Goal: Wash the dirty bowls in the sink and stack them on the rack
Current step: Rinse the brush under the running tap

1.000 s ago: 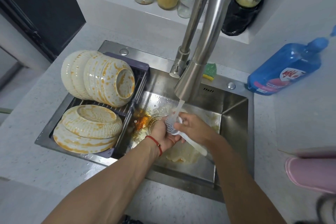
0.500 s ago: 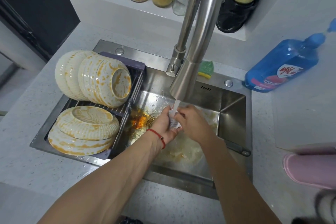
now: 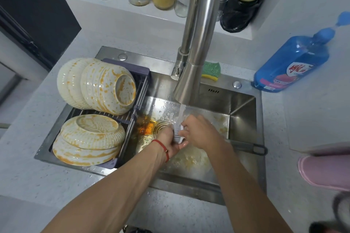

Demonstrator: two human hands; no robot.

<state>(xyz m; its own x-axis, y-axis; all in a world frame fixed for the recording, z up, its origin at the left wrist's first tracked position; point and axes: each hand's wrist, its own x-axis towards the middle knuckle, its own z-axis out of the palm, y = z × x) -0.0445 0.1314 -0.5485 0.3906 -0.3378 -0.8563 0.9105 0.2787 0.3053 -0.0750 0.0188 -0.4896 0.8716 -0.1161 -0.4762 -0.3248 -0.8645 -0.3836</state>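
While both hands (image 3: 189, 134) scrub brush (image 3: 179, 136), bowls (image 3: 96, 85) wait leftward.

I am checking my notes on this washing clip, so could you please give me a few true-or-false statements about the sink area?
1. Water runs from the faucet onto both hands. True.
2. The bowls on the rack look clean. False: they carry orange stains.
3. The blue bottle stands in the sink. False: it is on the counter, right of the sink.
4. The left hand wears a red wrist string. True.
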